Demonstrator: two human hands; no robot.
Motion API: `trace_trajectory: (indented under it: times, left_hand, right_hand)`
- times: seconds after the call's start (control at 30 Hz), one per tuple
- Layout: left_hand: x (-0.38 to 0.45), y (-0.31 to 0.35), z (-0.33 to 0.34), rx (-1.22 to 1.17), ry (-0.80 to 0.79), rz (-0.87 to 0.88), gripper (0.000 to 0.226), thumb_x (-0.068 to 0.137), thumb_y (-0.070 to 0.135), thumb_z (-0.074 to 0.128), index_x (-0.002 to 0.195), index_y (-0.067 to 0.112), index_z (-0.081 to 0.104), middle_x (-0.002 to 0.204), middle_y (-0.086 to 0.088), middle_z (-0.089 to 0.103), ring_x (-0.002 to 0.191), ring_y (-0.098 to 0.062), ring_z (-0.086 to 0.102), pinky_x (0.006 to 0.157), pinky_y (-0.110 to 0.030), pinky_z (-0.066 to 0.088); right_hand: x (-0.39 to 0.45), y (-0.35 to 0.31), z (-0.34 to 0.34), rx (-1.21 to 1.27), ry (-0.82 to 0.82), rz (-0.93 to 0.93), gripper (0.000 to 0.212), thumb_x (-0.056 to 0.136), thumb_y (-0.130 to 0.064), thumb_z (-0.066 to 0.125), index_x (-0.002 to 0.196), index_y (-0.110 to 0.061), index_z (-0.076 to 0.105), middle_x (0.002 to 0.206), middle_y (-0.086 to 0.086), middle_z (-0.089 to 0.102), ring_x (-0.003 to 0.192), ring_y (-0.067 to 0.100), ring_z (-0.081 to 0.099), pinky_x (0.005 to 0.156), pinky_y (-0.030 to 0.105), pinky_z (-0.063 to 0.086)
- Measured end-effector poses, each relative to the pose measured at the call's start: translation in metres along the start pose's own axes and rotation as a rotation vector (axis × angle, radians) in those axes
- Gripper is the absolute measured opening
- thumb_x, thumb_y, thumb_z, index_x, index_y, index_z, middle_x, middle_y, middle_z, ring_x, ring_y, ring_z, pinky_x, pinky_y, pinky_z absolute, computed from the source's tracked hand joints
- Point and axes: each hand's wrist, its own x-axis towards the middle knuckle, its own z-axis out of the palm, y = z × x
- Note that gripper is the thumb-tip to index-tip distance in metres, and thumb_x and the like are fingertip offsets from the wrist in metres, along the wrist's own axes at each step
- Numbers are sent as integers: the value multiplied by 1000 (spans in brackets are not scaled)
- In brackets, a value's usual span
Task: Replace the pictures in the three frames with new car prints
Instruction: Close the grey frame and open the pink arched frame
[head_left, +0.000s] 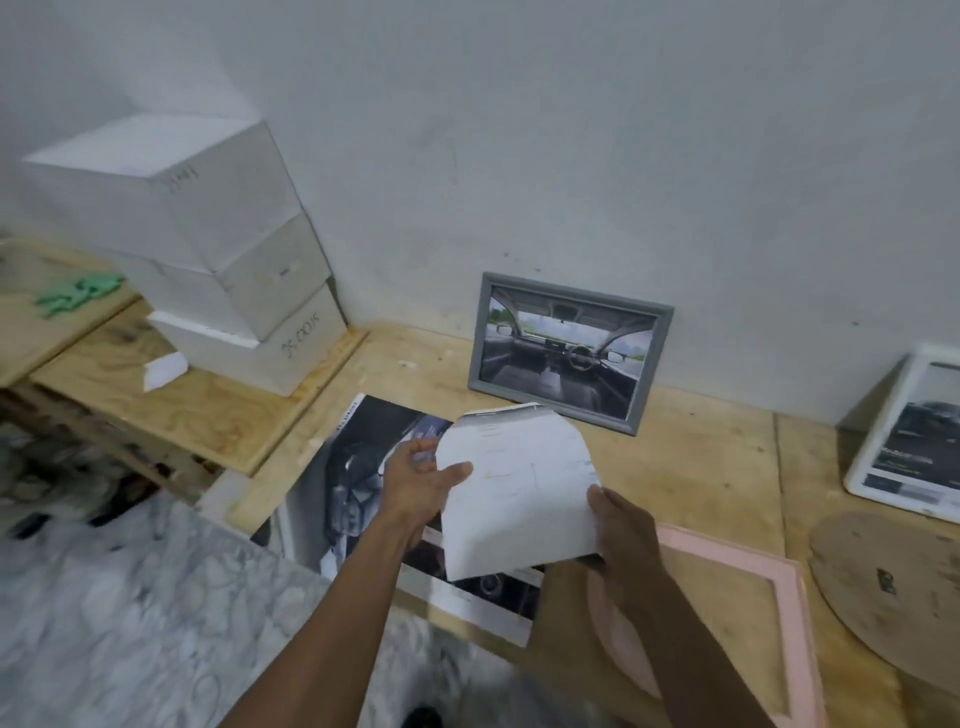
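Both hands hold one white sheet of paper (511, 493), plain side up, above the wooden table (691, 467). My left hand (421, 486) grips its left edge; my right hand (621, 530) pinches its lower right corner. Under the sheet lie large car prints (353, 467) flat on the table. A grey frame (569, 351) with a car-interior picture leans against the wall behind. A pink frame (784, 613) lies face down at the lower right, partly under my right forearm. A white frame (909, 436) with a dark car print leans at the far right.
Three white boxes (208, 249) are stacked at the back left on a lower plywood board (208, 410). A round brown backing board (893, 582) lies at the right edge. Small green pieces (78, 293) sit far left. Patterned grey floor (130, 623) shows below the table.
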Motion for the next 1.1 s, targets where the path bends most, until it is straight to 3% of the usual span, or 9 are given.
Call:
trace_trajectory:
  times: [0.1, 0.17, 0.23, 0.33, 0.47, 0.73, 0.87, 1.0, 1.1]
  left_hand:
    - [41, 2, -52, 44, 175, 0, 32, 70, 3, 87, 88, 8, 61, 80, -6, 65, 72, -23, 62, 62, -27, 51]
    - [66, 3, -85, 146, 170, 17, 31, 68, 9, 90, 85, 9, 64, 81, -3, 68, 75, -22, 62, 72, -31, 52]
    - [87, 5, -115, 337, 118, 47, 47, 64, 13, 92, 104, 11, 68, 96, -4, 72, 86, -22, 67, 78, -33, 54]
    - [113, 0, -147, 590, 59, 123, 76, 63, 13, 92, 131, 12, 58, 119, -8, 67, 108, -28, 62, 90, -37, 51]
    - [143, -19, -169, 794, 48, 220, 89, 67, 21, 90, 142, 11, 44, 131, -14, 60, 119, -35, 54, 93, -40, 44]
    - [173, -53, -182, 1109, -24, 124, 104, 68, 51, 84, 148, 19, 26, 141, -11, 42, 130, -34, 42, 102, -49, 40]
    - [177, -54, -184, 1168, -11, 147, 102, 63, 53, 85, 144, 20, 31, 141, -10, 41, 130, -34, 40, 98, -52, 41]
    - [178, -45, -176, 1223, -35, 112, 104, 64, 47, 86, 147, 21, 27, 145, -10, 37, 134, -35, 35, 103, -53, 36]
    - [172, -42, -160, 1287, -42, 195, 100, 70, 50, 79, 150, 21, 26, 151, -8, 33, 139, -33, 31, 109, -52, 31]
  right_hand:
    - [5, 17, 59, -153, -2, -41, 18, 89, -18, 68, 72, -24, 69, 87, 4, 70, 75, 16, 62, 68, 37, 56]
    - [9, 29, 98, -180, -2, -17, 11, 84, -25, 74, 74, -29, 71, 86, -5, 70, 78, 15, 65, 70, 37, 59]
    - [9, 40, 136, -221, -1, 25, 7, 81, -23, 77, 76, -24, 71, 85, -1, 71, 77, 19, 67, 72, 40, 60]
    - [13, 62, 184, -307, -11, 83, 10, 77, -13, 80, 74, -14, 71, 78, 4, 73, 75, 24, 71, 71, 44, 61]
    - [18, 86, 223, -460, 17, 63, 13, 73, -14, 80, 67, -11, 68, 70, 7, 71, 69, 24, 70, 67, 46, 60]
    - [27, 108, 249, -763, 13, -26, 19, 66, -28, 73, 80, -18, 66, 80, -4, 69, 72, 15, 66, 67, 38, 58]
    - [29, 110, 249, -834, 34, -19, 26, 63, -36, 67, 84, -21, 65, 81, -6, 67, 74, 15, 65, 65, 34, 56]
    - [30, 104, 241, -807, 64, -26, 19, 72, -33, 68, 82, -19, 61, 83, -2, 66, 79, 21, 63, 64, 29, 48]
    - [31, 97, 217, -801, 141, -70, 14, 80, -30, 67, 74, -18, 64, 71, -4, 65, 69, 16, 62, 58, 27, 48]
